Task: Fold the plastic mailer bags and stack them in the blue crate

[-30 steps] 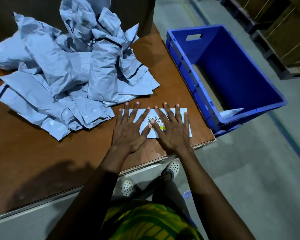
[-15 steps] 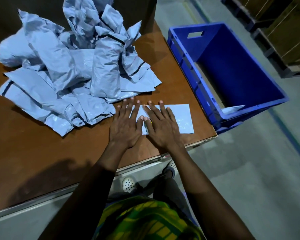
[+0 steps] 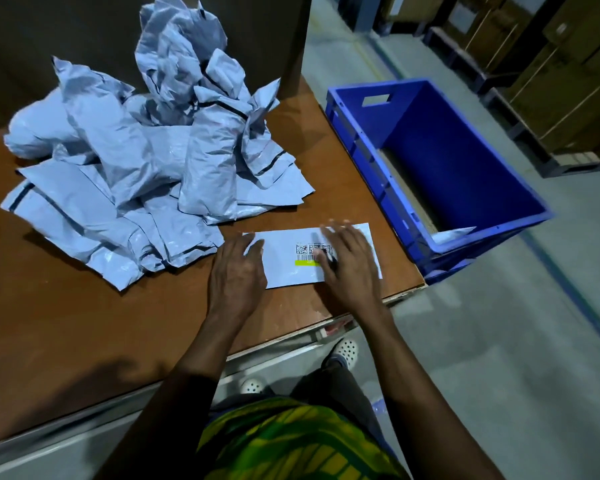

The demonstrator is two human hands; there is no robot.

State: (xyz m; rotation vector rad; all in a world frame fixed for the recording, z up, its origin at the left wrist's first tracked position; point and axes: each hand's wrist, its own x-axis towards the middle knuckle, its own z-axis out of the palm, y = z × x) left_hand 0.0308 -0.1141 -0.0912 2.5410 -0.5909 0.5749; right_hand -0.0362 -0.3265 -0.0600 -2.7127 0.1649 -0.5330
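Folded mailer (image 3: 288, 271), pale and flat on the table (image 3: 84, 323), close to the front right corner, long side roughly parallel to the front edge. Printed label (image 3: 310, 252) with codes and a yellow-green strip facing up, partly under the right thumb.

Left hand (image 3: 236, 271) palm down on the mailer's left end, fingers loose and nearly straight, gripping nothing. Right hand (image 3: 347, 268) spread flat over the right half, pressing down, fingertips blurred near the far edge. Neither hand curled round anything.

Mailer's right edge just short of the table's right edge; only a narrow strip of bare wood between its near edge and the front edge. Far left corner just beside the pile (image 3: 146, 161) of crumpled grey mailers, heaped across the back and middle of the table; touching or not, cannot tell. Wide bare wood left of the left hand, down to the front edge.

Blue crate (image 3: 368, 157) just beside the table's right edge, top open, near corner close to the table corner. Inside, mostly open space; one pale mailer (image 3: 454, 233) against the near wall. Open grey floor (image 3: 499, 341) right of and in front of the crate.
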